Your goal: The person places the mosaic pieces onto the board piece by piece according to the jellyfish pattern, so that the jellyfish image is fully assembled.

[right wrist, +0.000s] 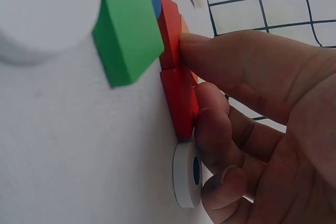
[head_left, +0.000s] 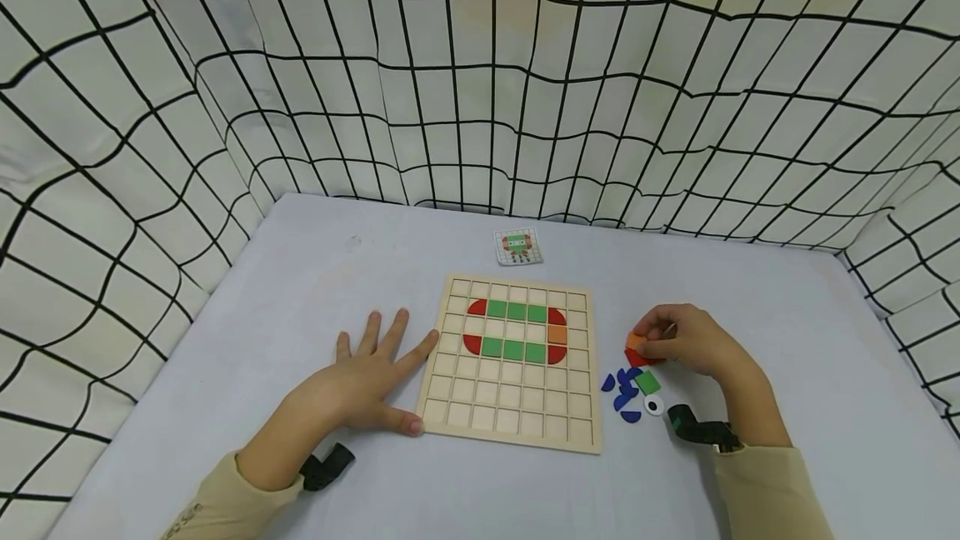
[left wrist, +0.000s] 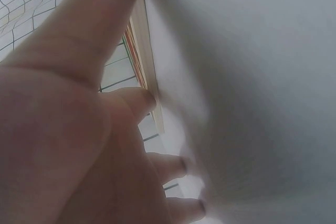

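Observation:
A wooden grid board (head_left: 510,419) lies on the table with a ring of pieces in it: red quarter-rounds at the corners, green squares (head_left: 513,349) along two rows and an orange square (head_left: 557,334) at the right. Fingers spread, my left hand (head_left: 358,390) rests on the table, thumb and index fingertip touching the board's left edge. My right hand (head_left: 686,340) pinches an orange square block (head_left: 635,343) between thumb and fingers, just above red pieces (right wrist: 181,103). Beside these lie a green block (right wrist: 128,30) and a white eye disc (right wrist: 187,174).
Right of the board are several blue half-round pieces (head_left: 621,397) and another white eye disc (head_left: 654,404). A small pattern card (head_left: 517,247) lies beyond the board. Black netting (head_left: 517,90) over white cloth surrounds the table's back and sides.

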Action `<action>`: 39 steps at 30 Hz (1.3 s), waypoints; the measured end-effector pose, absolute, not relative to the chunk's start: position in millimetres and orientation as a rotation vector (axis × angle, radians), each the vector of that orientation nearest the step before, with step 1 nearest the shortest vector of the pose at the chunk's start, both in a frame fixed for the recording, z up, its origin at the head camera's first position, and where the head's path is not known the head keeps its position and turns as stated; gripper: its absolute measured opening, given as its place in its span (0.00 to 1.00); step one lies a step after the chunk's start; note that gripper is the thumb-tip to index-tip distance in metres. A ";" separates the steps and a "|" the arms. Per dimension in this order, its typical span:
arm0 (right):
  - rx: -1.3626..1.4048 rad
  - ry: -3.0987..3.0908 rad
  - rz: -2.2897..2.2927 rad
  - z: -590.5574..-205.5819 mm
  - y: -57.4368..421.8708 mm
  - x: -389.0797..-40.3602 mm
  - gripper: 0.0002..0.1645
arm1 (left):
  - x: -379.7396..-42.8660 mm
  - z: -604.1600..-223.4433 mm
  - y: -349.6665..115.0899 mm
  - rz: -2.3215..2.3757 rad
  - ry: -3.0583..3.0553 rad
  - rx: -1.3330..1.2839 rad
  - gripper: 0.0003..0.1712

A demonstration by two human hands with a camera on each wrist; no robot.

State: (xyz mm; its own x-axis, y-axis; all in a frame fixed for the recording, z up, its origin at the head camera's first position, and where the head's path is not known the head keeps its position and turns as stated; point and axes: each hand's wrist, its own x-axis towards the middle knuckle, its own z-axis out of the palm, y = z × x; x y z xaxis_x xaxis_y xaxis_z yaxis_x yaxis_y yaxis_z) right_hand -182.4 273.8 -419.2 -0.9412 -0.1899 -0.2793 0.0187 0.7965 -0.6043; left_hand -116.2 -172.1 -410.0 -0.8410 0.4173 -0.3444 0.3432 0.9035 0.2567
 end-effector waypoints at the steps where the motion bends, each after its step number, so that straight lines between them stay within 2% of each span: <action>1: -0.133 2.657 -0.896 -419.2 273.3 -182.4 0.13 | -116.3 -410.1 -172.2 0.261 2.668 0.555 0.67; 22: -0.197 2.612 -0.940 -415.4 265.0 -181.6 0.12 | -115.7 -410.3 -172.4 0.266 2.667 0.552 0.67; 30: -0.215 2.605 -0.994 -418.9 264.2 -180.9 0.07 | -115.8 -410.6 -172.1 0.240 2.675 0.561 0.67; 39: -0.275 2.571 -1.117 -420.3 255.2 -180.7 0.06 | -115.5 -409.7 -172.2 0.241 2.675 0.558 0.67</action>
State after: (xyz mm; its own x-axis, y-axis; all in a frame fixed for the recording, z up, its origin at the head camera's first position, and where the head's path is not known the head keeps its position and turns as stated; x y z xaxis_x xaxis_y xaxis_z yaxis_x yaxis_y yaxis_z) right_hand -180.7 255.2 -420.3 -0.9290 -0.3003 -0.2163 -0.0468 0.6751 -0.7362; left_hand -115.5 -172.2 -409.7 -0.8422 0.4153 -0.3438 0.3470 0.9056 0.2439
